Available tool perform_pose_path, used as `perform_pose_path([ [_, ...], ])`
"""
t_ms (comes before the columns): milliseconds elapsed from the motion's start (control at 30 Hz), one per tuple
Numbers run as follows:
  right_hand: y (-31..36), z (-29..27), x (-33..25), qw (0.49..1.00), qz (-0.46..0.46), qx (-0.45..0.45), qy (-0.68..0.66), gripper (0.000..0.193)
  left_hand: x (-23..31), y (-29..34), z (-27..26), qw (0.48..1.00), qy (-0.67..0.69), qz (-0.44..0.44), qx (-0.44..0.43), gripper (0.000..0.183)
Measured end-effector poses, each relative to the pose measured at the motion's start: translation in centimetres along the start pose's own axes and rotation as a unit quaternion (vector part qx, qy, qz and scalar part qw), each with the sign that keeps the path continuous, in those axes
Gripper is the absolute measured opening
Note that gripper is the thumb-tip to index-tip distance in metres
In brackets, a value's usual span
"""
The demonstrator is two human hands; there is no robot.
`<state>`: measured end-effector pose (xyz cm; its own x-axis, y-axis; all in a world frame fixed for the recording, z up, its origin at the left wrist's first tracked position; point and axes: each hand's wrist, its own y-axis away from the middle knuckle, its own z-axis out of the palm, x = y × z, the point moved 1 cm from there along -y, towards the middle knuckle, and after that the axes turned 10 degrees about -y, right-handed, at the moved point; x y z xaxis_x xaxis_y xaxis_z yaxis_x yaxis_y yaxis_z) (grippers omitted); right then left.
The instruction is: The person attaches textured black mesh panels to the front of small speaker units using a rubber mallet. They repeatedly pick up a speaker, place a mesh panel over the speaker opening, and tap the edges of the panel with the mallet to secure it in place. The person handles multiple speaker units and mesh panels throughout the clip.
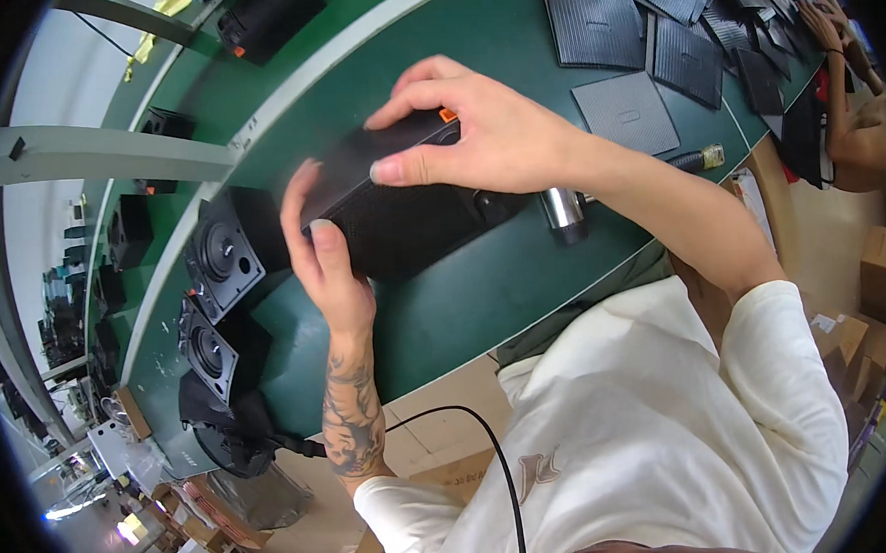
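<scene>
A black speaker [410, 228] with a finely perforated front grille lies on the green table in front of me. My left hand [332, 257] is at its left end, thumb on the near side and fingers around the end. Over its top edge curves my right hand [475, 130], thumb against the grille edge and fingertips reaching over the top. An orange bit [448, 115] shows beside the right palm. Blur softens the speaker's far upper side. Right of the speaker stands a silver and black cylinder [564, 215], partly under my right forearm.
Two speakers with bare cones [223, 250] stand to the left, near a black bag-like bundle [226, 428]. Several black grille panels [595, 23] and a grey panel [627, 114] lie upper right. A shelf post [116, 153] crosses the left. Another person's arm [861, 134] is far right.
</scene>
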<state>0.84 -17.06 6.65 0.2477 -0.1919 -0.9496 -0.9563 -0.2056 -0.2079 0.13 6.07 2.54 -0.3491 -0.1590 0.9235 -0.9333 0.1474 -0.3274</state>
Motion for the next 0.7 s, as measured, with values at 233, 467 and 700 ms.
perform_pose_path([
  [233, 0.3, -1.5, 1.0, 0.999, -0.019, -0.015, 0.046, 0.062, -0.4, 0.0, -0.1, 1.000, 0.003, -0.003, 0.001, 0.046],
  [467, 10.4, -8.5, -1.8, 0.918, -0.059, -0.150, 0.362, 0.054, -1.1, -2.2, 1.0, 0.962, 0.181, -0.201, 0.044, 0.040],
  [700, 12.0, -8.2, -0.5, 0.846, -0.097, -0.240, 0.467, 0.061, -2.7, -1.7, 1.3, 0.968, 0.166, -0.183, 0.053, 0.042],
])
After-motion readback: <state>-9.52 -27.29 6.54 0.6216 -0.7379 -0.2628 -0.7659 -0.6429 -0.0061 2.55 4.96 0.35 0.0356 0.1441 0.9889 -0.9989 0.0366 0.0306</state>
